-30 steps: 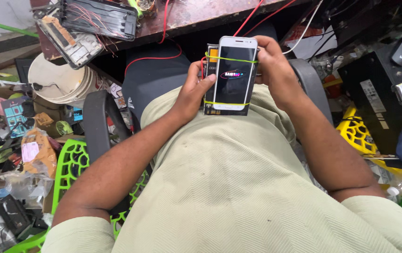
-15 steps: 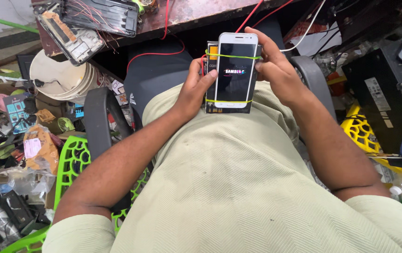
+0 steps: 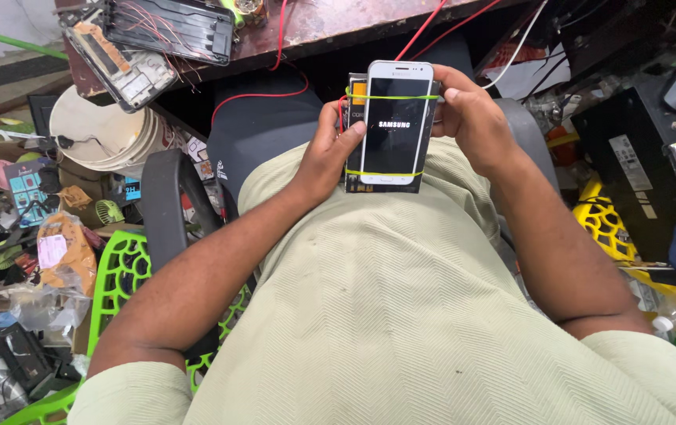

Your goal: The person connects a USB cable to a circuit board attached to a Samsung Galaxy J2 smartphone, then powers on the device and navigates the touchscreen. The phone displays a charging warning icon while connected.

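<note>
A white smartphone (image 3: 394,126) with a dark screen showing white lettering is held upright over my lap. Two yellow-green rubber bands (image 3: 391,96) strap it to a flat dark pack behind it. My left hand (image 3: 328,149) grips the left side, thumb resting on the screen's edge. My right hand (image 3: 468,118) grips the right side near the top. Red wires (image 3: 263,94) run from behind the phone up to the wooden bench (image 3: 306,31).
An opened black device with circuit board (image 3: 149,39) lies on the bench edge. White bucket lids (image 3: 105,134), a cardboard box of parts (image 3: 7,212) and a green plastic stool (image 3: 121,275) crowd the left. A chair armrest (image 3: 164,197), yellow crate (image 3: 605,228) and black casing (image 3: 645,134) flank me.
The screen has gone from a coloured logo to plain white lettering on black. My hands and the phone keep nearly the same pose; the view shifted slightly.
</note>
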The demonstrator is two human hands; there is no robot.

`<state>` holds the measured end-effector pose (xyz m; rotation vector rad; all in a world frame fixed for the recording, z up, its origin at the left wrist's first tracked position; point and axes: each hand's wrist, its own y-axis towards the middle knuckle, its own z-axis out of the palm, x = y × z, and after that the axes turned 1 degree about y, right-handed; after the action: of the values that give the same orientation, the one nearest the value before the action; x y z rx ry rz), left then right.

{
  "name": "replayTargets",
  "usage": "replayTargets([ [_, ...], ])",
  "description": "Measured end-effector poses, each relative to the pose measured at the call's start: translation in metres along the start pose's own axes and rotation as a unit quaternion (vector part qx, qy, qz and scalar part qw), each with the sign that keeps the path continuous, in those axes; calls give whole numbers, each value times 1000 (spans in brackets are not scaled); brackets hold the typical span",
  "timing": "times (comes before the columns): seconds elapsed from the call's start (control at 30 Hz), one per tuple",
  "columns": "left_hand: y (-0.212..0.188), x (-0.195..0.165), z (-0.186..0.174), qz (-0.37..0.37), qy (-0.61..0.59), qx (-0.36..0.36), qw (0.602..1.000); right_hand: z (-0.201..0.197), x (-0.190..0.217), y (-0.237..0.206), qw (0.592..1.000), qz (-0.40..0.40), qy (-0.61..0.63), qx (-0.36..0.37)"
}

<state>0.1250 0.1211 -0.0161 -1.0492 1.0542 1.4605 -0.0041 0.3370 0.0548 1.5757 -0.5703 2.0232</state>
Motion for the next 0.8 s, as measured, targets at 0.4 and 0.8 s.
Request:
replayTargets([
  [0.4, 1, 0, -2, -8, 14, -25, 1000, 17, 7, -1, 993, 10, -116, -27],
  [0.8, -1, -6, -3, -19, 27, -27, 999, 15, 1, 1, 994, 17, -104, -13],
])
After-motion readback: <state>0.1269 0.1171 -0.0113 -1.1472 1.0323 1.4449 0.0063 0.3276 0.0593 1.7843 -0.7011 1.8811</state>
